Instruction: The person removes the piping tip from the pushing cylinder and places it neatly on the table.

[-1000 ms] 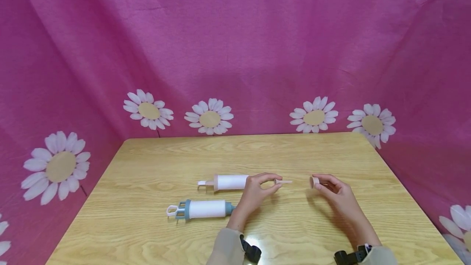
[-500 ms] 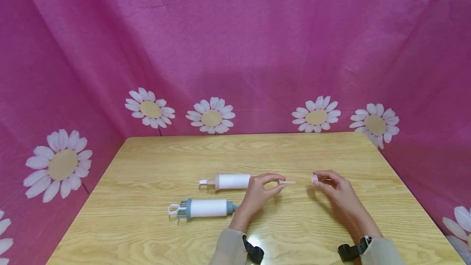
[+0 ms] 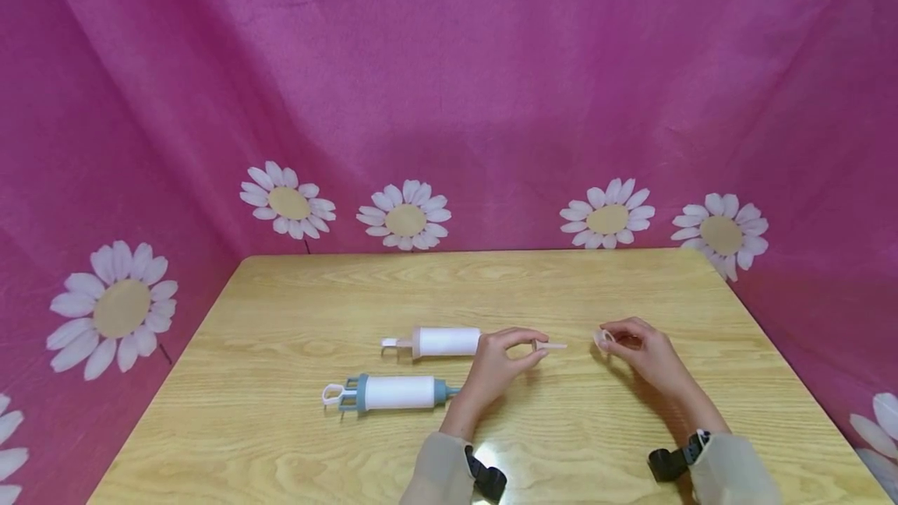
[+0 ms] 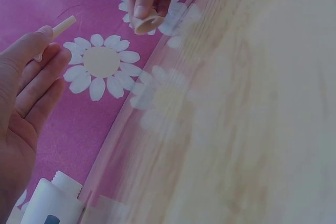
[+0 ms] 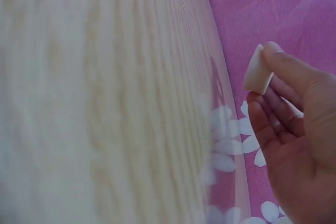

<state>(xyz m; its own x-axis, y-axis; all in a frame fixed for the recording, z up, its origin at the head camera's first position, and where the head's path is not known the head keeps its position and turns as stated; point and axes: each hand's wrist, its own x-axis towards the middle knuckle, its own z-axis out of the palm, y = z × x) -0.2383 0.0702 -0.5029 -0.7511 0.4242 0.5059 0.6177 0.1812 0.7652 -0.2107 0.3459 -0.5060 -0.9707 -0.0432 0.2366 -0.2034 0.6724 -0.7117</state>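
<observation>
My left hand [image 3: 501,357] pinches the nozzle [image 3: 553,346], thin stem pointing toward my right hand [image 3: 651,354], which has thumb and fingers clamped on the pale ring [image 3: 600,339], tilted. Nozzle and ring near each other, not touching, over the bench [image 3: 561,435]. Left of my left hand: pink-ended tube [image 3: 449,341], blue-ended tube [image 3: 400,393] closer to me. Reads as a fitting step, not yet joined. Next move probably calls for squaring up the ring, then sliding it over the stem.

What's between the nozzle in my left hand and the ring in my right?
Nothing: in the head view, only bare table shows between nozzle and ring.
</observation>
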